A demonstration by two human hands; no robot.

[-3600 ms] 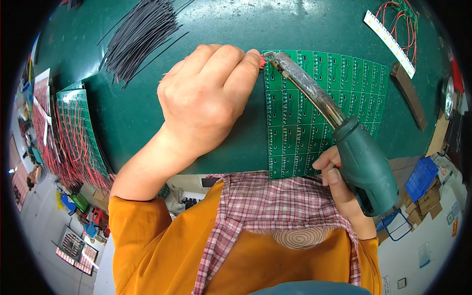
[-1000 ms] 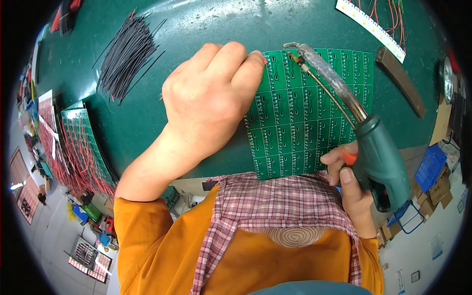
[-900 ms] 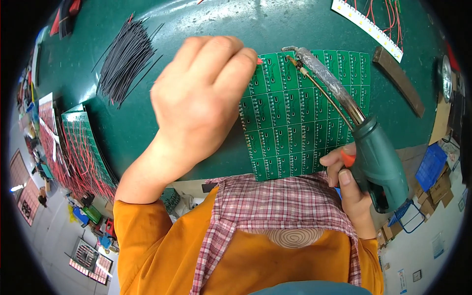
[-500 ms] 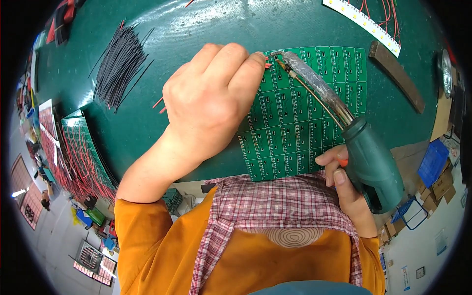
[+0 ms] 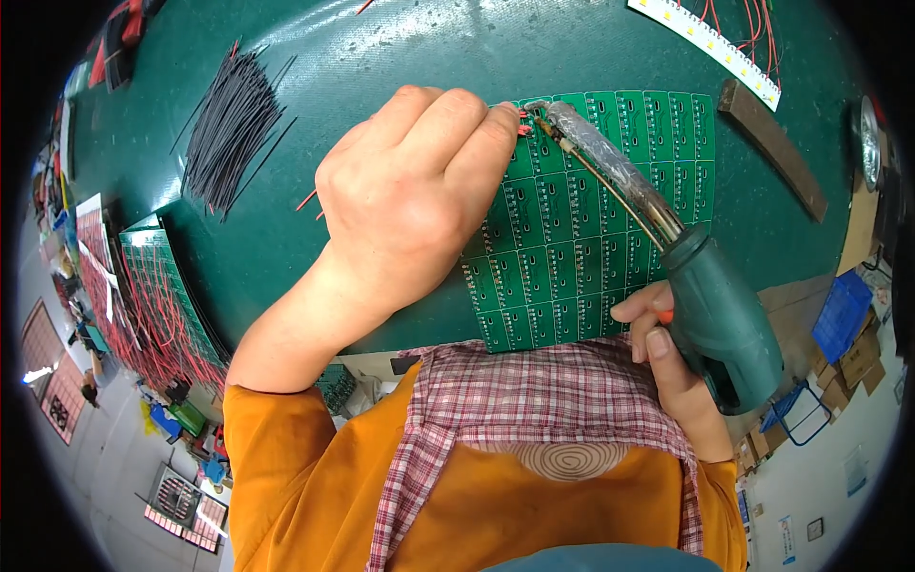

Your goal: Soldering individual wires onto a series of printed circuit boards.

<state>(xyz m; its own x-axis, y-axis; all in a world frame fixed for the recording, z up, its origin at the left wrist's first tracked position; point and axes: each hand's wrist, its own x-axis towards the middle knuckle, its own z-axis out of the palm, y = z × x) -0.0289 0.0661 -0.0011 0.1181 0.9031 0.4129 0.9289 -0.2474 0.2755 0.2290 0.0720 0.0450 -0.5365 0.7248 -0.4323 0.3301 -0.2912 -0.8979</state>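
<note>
A green panel of many small circuit boards (image 5: 562, 272) lies at the table's near edge, in front of my apron. My left hand (image 5: 410, 186) is closed at the panel's upper left, its knuckles up. Red wire ends (image 5: 523, 125) poke out by its fingertips, and red tails (image 5: 306, 200) show on its other side. My right hand (image 5: 675, 367) is wrapped round the dark green handle of a soldering gun (image 5: 720, 319). The gun's tip and the thin tube beside it reach the panel's top row, close to the red wire ends. My left fingertips are mostly hidden behind the hand.
A bundle of black wires (image 5: 231, 133) lies at the upper left. Panels with red wires (image 5: 157, 286) are stacked at the left edge. A white strip with yellow parts (image 5: 705, 40), a brown bar (image 5: 774, 153) and a round metal dish (image 5: 867, 143) are on the right.
Almost nothing differs. The panel, strip and bar appear shifted very slightly right; both hands and the soldering gun keep nearly the same place.
</note>
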